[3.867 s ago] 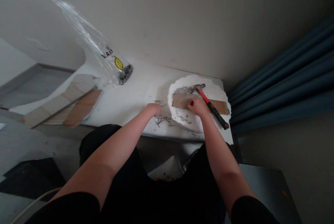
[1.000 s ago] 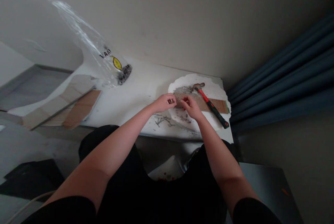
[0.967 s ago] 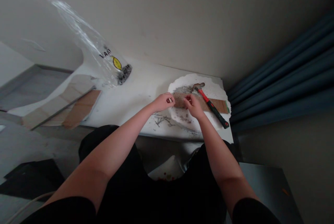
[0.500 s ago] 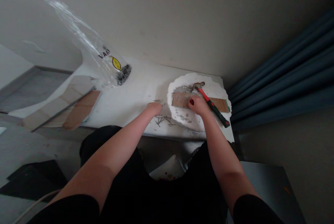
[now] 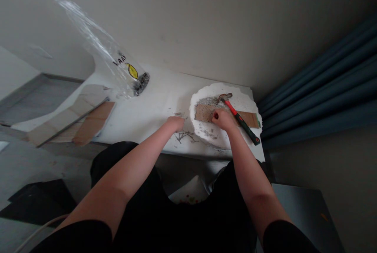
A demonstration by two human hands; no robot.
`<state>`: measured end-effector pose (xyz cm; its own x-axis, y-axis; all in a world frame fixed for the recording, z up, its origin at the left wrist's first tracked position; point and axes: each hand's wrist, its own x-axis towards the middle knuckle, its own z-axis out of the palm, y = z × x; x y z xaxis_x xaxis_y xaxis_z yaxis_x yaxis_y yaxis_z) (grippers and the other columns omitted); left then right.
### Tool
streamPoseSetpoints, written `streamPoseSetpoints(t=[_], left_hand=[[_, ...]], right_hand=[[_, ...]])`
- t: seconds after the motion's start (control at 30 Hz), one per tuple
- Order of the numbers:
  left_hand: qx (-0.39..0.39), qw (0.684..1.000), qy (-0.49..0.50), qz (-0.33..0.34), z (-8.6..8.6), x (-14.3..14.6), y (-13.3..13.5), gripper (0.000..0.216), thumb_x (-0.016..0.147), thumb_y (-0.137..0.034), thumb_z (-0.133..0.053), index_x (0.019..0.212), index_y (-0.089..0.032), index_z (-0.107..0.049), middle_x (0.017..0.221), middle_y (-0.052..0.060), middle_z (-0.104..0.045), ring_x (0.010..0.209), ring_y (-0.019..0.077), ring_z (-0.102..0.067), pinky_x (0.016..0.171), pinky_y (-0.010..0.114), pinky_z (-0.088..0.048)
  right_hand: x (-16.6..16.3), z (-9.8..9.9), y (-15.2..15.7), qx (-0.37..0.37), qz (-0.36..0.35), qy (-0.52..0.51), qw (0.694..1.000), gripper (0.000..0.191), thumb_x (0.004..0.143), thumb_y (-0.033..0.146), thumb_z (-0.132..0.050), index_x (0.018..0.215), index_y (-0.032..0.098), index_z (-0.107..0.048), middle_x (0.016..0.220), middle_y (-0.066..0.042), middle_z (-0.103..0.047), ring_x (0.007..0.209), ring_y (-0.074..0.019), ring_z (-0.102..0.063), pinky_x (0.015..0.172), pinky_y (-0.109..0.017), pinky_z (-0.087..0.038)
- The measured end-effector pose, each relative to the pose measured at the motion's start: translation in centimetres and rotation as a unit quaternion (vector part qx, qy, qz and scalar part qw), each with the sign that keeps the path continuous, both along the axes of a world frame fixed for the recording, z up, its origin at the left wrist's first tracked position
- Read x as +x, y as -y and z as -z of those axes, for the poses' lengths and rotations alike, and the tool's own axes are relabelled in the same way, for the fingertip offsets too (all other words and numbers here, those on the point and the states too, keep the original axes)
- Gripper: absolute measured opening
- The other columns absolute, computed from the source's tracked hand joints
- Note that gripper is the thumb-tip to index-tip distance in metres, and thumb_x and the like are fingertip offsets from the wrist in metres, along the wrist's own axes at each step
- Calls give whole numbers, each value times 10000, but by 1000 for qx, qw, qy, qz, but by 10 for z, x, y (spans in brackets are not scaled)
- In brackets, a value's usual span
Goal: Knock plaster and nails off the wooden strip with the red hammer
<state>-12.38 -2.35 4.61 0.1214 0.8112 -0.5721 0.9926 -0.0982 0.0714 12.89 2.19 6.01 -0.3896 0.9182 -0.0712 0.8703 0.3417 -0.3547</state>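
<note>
Because our right hand (image 5: 223,120) curls over the board (image 5: 204,112) beside the hammer (image 5: 239,118) and our left hand (image 5: 175,123) sits by loose nails (image 5: 188,134) on the bench (image 5: 161,92), we could jolt the hammer or scatter nails, though we cannot tell what either hand pinches.

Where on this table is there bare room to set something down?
Widest: the white table between the plastic bag and the round slab, behind the left hand. Another: between the brown panel and the left hand. Crowded: the round slab, with hammer, brown strip and right hand, and the nails by the left hand.
</note>
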Motion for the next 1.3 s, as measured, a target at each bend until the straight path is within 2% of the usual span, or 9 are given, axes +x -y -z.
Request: streamPoseSetpoints(t=[0.3, 0.6, 0.83, 1.03, 1.3], left_hand=[[-14, 1000, -14, 15, -7, 3, 3, 439, 906, -274, -606, 1319, -194, -732, 1399, 197, -700, 1275, 361, -676, 1034, 432, -558], [1, 1000, 0, 5, -1, 0, 2, 459, 868, -345, -665, 1309, -241, -737, 1394, 178, -710, 1265, 356, -677, 1016, 432, -561], [-8, 1000, -3, 12, 0, 0, 2, 439, 910, -393, -592, 1282, -222, -752, 1368, 189, -722, 1254, 357, -683, 1010, 422, -558], [-6, 1000, -1, 22, 6, -1, 0, 438, 904, -414, -586, 1275, -253, -753, 1378, 161, -723, 1252, 330, -682, 1003, 394, -553], [-16, 1000, 1, 17, 2, 0, 1, 443, 937, -409, -565, 1310, -243, -736, 1423, 168, -694, 1276, 341, -672, 1024, 411, -546]], right_hand=[[-1, 0, 1, 0, 4, 3, 1000, 59, 874, 153, -662, 892, 170, -715, 963, -108, -748, 874, -242, -637, 737, -312, -453], [-4, 1, 1, -7, 21, 18, 1000, 49, 902, 174, -662, 904, 169, -711, 976, -120, -759, 870, -248, -652, 704, -310, -432], [-5, 4, 1, -8, 29, 33, 999, 94, 942, 214, -639, 963, 161, -714, 1034, -143, -757, 918, -266, -669, 716, -319, -433], [-4, 6, 0, -8, 32, 38, 999, 109, 953, 230, -633, 977, 162, -715, 1047, -146, -757, 922, -263, -674, 745, -319, -447], [-4, 6, 0, -5, 34, 31, 999, 98, 947, 219, -628, 963, 168, -709, 1020, -135, -755, 908, -255, -670, 731, -315, -448]])
